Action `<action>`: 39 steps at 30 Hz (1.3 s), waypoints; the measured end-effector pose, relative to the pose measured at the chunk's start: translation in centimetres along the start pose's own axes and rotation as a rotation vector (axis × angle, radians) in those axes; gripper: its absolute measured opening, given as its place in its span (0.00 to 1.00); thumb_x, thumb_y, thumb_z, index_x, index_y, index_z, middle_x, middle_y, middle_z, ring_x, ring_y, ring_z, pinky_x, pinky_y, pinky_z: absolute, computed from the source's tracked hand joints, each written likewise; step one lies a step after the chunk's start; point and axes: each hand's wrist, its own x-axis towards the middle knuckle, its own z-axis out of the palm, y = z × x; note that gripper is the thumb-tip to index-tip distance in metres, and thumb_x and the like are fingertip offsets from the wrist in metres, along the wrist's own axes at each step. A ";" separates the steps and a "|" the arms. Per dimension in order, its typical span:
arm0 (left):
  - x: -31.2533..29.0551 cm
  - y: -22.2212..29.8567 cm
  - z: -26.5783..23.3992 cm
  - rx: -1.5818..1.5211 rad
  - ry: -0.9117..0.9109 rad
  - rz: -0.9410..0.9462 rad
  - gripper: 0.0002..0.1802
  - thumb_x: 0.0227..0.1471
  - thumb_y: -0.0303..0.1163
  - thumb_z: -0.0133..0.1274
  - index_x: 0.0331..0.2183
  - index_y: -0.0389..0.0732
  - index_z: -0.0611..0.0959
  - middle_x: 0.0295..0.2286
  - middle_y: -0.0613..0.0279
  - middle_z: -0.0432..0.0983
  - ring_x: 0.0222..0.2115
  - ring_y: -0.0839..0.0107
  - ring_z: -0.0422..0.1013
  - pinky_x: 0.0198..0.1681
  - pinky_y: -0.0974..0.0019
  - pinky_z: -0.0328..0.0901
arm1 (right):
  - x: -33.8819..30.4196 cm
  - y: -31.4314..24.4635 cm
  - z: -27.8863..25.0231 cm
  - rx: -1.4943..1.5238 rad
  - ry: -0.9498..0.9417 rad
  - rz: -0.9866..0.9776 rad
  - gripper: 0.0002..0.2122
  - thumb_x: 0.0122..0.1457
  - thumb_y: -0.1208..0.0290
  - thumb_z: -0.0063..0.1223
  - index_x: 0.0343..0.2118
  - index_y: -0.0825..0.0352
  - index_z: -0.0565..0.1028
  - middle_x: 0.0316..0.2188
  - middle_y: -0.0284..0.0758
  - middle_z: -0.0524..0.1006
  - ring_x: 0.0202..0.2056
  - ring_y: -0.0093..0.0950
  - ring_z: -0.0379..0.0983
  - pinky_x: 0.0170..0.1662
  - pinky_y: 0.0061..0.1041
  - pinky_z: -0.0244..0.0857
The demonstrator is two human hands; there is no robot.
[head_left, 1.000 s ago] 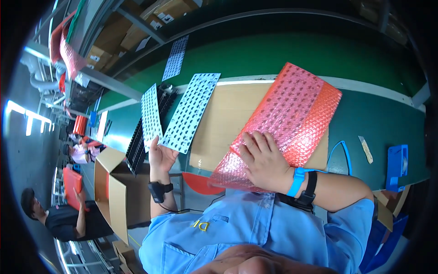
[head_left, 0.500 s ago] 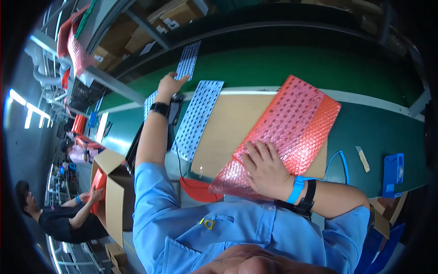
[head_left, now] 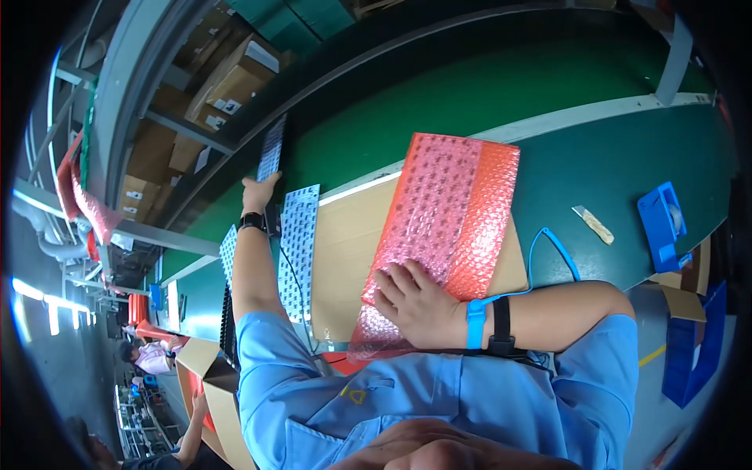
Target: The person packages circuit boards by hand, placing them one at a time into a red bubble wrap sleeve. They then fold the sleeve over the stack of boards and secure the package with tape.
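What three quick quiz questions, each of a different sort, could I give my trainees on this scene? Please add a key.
1. Multiple choice: what does the right hand rest on?
A) the cardboard
B) the bubble bag
C) the tape dispenser

2. True or false: the left hand is at the near end of a dotted panel on the green belt.

3. Fill the gap: the blue strap is around the person's ____ wrist.

Key: 1. B; 2. True; 3. right
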 end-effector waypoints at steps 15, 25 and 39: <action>-39.0 -0.3 -7.8 -0.630 -0.174 0.396 0.46 0.31 0.41 0.72 0.50 0.34 0.68 0.46 0.43 0.69 0.47 0.51 0.67 0.49 0.54 0.64 | 2.9 6.9 -4.0 1.919 0.397 0.754 0.17 0.65 0.65 0.50 0.53 0.67 0.68 0.48 0.40 0.75 0.45 0.32 0.74 0.48 0.34 0.70; -39.1 1.0 -1.3 -0.430 0.088 0.623 0.49 0.35 0.46 0.71 0.54 0.32 0.69 0.49 0.43 0.69 0.50 0.46 0.65 0.54 0.51 0.60 | -0.3 18.5 -5.5 1.295 0.228 1.069 0.06 0.65 0.70 0.49 0.38 0.67 0.73 0.35 0.38 0.79 0.31 0.27 0.78 0.34 0.25 0.74; -38.3 -1.2 1.1 -0.575 0.198 0.540 0.22 0.39 0.40 0.68 0.38 0.40 0.87 0.39 0.58 0.79 0.44 0.57 0.71 0.48 0.55 0.65 | 3.7 24.1 -2.9 0.016 -0.091 0.658 0.21 0.56 0.56 0.61 0.45 0.70 0.79 0.41 0.46 0.81 0.43 0.43 0.78 0.47 0.34 0.71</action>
